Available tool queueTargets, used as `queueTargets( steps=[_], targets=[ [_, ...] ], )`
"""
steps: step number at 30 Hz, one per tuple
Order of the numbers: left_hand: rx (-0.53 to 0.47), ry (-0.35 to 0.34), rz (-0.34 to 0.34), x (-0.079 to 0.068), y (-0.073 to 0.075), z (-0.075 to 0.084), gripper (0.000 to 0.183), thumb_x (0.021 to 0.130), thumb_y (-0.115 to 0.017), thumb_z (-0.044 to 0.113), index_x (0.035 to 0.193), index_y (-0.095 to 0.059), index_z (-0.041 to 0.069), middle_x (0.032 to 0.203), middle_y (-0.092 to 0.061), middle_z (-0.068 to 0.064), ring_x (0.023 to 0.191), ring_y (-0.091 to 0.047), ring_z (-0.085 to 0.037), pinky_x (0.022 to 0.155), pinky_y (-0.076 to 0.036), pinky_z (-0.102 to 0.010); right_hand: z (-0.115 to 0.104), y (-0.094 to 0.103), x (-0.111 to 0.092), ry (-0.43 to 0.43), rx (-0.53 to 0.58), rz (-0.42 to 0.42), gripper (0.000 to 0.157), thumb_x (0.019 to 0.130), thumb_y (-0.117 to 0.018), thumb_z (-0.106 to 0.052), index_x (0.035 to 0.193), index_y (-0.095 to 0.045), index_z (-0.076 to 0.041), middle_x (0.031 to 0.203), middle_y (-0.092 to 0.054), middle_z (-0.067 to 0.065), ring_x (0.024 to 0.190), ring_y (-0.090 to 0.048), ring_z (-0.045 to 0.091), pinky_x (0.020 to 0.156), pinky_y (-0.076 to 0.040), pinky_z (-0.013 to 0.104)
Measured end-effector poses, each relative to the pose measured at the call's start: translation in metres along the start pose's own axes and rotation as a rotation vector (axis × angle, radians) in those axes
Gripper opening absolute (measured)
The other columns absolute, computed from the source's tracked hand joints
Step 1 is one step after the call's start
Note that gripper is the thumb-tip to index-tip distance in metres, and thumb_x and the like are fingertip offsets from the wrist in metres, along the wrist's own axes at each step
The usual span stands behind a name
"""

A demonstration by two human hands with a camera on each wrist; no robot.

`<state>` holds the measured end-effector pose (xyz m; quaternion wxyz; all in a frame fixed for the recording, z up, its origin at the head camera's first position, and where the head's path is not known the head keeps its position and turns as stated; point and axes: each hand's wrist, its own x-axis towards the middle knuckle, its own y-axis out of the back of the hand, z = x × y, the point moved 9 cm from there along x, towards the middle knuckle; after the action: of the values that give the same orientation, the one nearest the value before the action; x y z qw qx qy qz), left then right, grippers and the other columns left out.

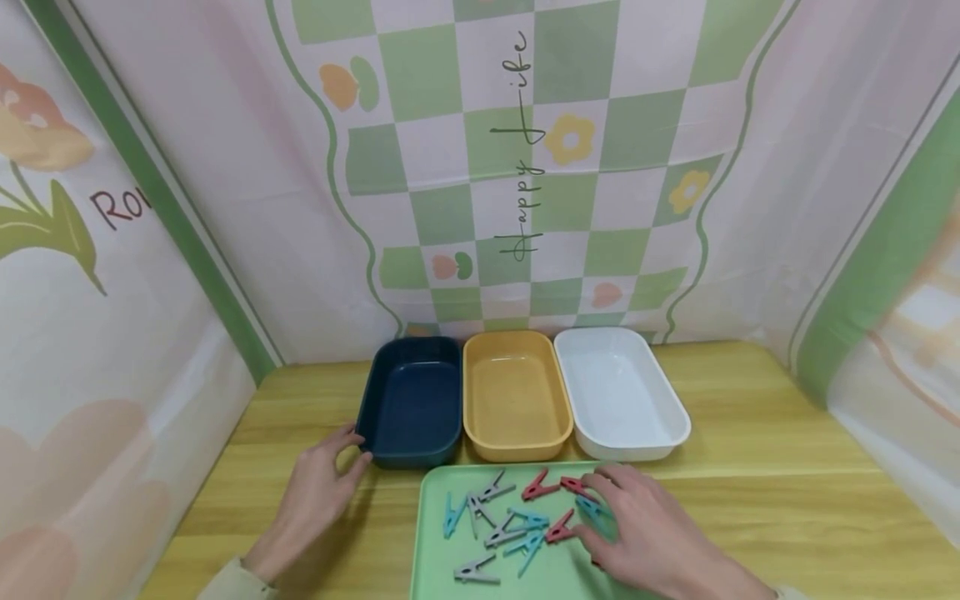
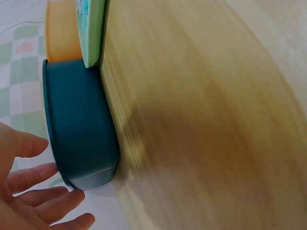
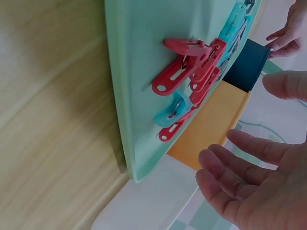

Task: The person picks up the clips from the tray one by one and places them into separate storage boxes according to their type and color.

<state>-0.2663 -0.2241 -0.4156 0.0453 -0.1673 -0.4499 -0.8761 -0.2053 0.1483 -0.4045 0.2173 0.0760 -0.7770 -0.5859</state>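
Note:
My left hand (image 1: 318,487) is at the near left corner of a dark blue box (image 1: 416,458). Its loosely bent fingers touch or nearly touch the rim. Over the right part of a light green tray (image 1: 437,558), my right hand (image 1: 645,525) hovers with fingers spread and nothing held. Clothespins lie scattered on that tray: red ones (image 1: 558,528), light blue ones (image 1: 453,514) and grey ones (image 1: 476,571). In the right wrist view, a red clothespin (image 3: 172,76) and a light blue clothespin (image 3: 165,117) lie apart from the right fingers. The right hand hides part of the tray in the head view.
A yellow box (image 1: 517,400) and a white box (image 1: 622,400) stand in a row beside the dark blue one, behind the tray. All rest on a wooden table (image 1: 780,467). Printed cloth (image 1: 420,150) hangs behind and at both sides.

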Motion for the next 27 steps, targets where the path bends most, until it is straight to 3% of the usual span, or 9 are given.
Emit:
queueTargets(
  steps=[4, 7, 9, 11, 13, 20, 21, 27],
  targets=[
    [-0.003, -0.012, 0.017, 0.000, 0.000, -0.001, 0.031, 0.087, -0.070, 0.022, 0.111, -0.067, 0.004, 0.131, -0.054, -0.020, 0.114, -0.055, -0.038, 0.097, -0.045, -0.053, 0.000, -0.001, -0.002, 0.023, -0.010, 0.002, 0.045, 0.076, -0.073, -0.049, 0.108, -0.067, -0.017, 0.106, -0.058, -0.005, 0.097, -0.054, 0.013, 0.081, -0.052, 0.038],
    [-0.011, -0.012, 0.026, 0.000, -0.001, -0.001, 0.030, 0.086, -0.071, 0.020, 0.112, -0.066, 0.004, 0.131, -0.054, -0.019, 0.075, -0.067, -0.033, 0.092, -0.050, -0.048, 0.000, -0.003, -0.004, 0.026, -0.004, -0.015, 0.046, 0.076, -0.073, -0.047, 0.109, -0.067, -0.016, 0.106, -0.057, -0.006, 0.096, -0.053, 0.011, 0.080, -0.052, 0.038],
    [-0.008, -0.022, 0.041, -0.001, 0.000, -0.001, 0.030, 0.086, -0.071, 0.019, 0.111, -0.067, 0.004, 0.130, -0.055, -0.018, 0.071, -0.068, -0.030, 0.090, -0.052, -0.046, 0.001, -0.006, -0.005, 0.016, 0.005, -0.049, 0.049, 0.075, -0.074, -0.047, 0.110, -0.067, -0.015, 0.107, -0.058, -0.005, 0.098, -0.053, 0.012, 0.082, -0.052, 0.039],
    [-0.022, -0.032, 0.050, -0.002, 0.000, -0.001, 0.028, 0.086, -0.071, 0.018, 0.111, -0.067, 0.004, 0.130, -0.055, -0.017, 0.071, -0.068, -0.029, 0.090, -0.052, -0.045, 0.003, -0.008, -0.007, -0.001, 0.013, -0.087, 0.052, 0.074, -0.075, -0.047, 0.112, -0.066, -0.014, 0.109, -0.058, -0.003, 0.100, -0.053, 0.014, 0.085, -0.051, 0.042],
    [-0.022, -0.044, 0.059, -0.002, 0.001, 0.000, 0.028, 0.087, -0.071, 0.019, 0.110, -0.067, 0.005, 0.130, -0.056, -0.016, 0.097, -0.065, -0.030, 0.094, -0.049, -0.047, 0.004, -0.010, -0.009, -0.010, 0.018, -0.107, 0.055, 0.073, -0.076, -0.047, 0.114, -0.066, -0.012, 0.110, -0.059, -0.001, 0.102, -0.053, 0.017, 0.087, -0.050, 0.044],
    [-0.065, -0.016, 0.042, -0.001, 0.000, -0.005, 0.027, 0.088, -0.069, 0.022, 0.110, -0.067, 0.006, 0.130, -0.056, -0.014, 0.101, -0.064, -0.027, 0.091, -0.051, -0.046, 0.006, -0.013, -0.014, -0.037, 0.040, -0.139, 0.057, 0.069, -0.078, -0.047, 0.111, -0.066, -0.010, 0.107, -0.059, -0.002, 0.101, -0.052, 0.019, 0.090, -0.048, 0.046],
    [-0.069, -0.019, 0.046, -0.001, 0.000, -0.005, 0.026, 0.088, -0.069, 0.022, 0.109, -0.067, 0.006, 0.130, -0.057, -0.014, 0.111, -0.059, -0.031, 0.090, -0.052, -0.045, 0.008, -0.014, -0.014, -0.054, 0.050, -0.157, 0.057, 0.069, -0.078, -0.049, 0.111, -0.066, -0.011, 0.107, -0.059, -0.002, 0.101, -0.052, 0.018, 0.090, -0.048, 0.046],
    [-0.114, -0.045, 0.065, -0.001, -0.001, -0.006, 0.023, 0.087, -0.070, 0.018, 0.107, -0.068, 0.006, 0.129, -0.057, -0.015, 0.103, -0.063, -0.028, 0.081, -0.057, -0.041, 0.015, -0.017, -0.016, -0.107, 0.095, -0.197, 0.060, 0.069, -0.076, -0.055, 0.111, -0.066, -0.014, 0.107, -0.058, -0.005, 0.101, -0.052, 0.017, 0.089, -0.048, 0.047]
  ],
)
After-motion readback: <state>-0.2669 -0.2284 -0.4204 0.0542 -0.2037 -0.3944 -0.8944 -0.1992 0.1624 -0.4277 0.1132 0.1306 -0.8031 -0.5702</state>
